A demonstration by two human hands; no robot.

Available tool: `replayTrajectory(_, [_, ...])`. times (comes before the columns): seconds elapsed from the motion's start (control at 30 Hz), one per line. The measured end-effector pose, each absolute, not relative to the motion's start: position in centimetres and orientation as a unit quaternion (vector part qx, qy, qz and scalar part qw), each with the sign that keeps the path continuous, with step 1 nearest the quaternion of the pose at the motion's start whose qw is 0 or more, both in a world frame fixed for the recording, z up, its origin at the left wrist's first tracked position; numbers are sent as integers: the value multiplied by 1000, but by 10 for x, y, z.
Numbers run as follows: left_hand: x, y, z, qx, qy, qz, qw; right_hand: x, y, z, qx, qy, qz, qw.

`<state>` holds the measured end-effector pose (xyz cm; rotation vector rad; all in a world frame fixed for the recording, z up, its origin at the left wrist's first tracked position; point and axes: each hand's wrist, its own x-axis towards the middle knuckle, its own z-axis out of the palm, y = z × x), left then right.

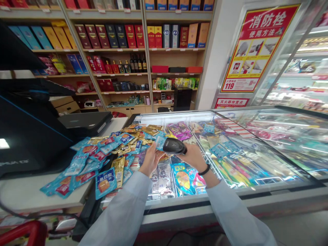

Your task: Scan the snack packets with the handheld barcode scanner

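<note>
Pale sleeves (125,208) front a scanner (174,146) pointing left, long axis nearly crosswise.

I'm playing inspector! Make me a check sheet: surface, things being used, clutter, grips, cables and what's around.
Surface: glass-topped freezer, pale counter beside it.
Things in hand: black scanner, small blue packet; whether they touch is unclear.
Clutter: loose packet pile across counter and freezer.
Grips: left grip holds the packet; right grip holds the scanner.
Cables: dark cable curving at lower left.
Surroundings: stocked shelves, red-and-yellow poster.
</note>
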<state>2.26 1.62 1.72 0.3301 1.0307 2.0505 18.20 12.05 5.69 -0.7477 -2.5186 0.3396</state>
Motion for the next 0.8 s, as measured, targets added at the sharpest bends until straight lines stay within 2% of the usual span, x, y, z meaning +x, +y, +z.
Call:
replayTrajectory(0.13, [26, 17, 11, 106, 477, 786, 380, 190, 123, 64, -300, -926, 87, 210])
replayTrajectory(0.27, [44, 30, 5, 95, 519, 762, 376, 216, 132, 72, -324, -919, 70, 211])
replayTrajectory(0.57, [154, 117, 16, 68, 502, 701, 502, 315, 182, 83, -437, -867, 44, 235])
replayTrajectory(0.8, [228, 166, 21, 99, 449, 694, 554, 375, 220, 73, -534, -808, 28, 247])
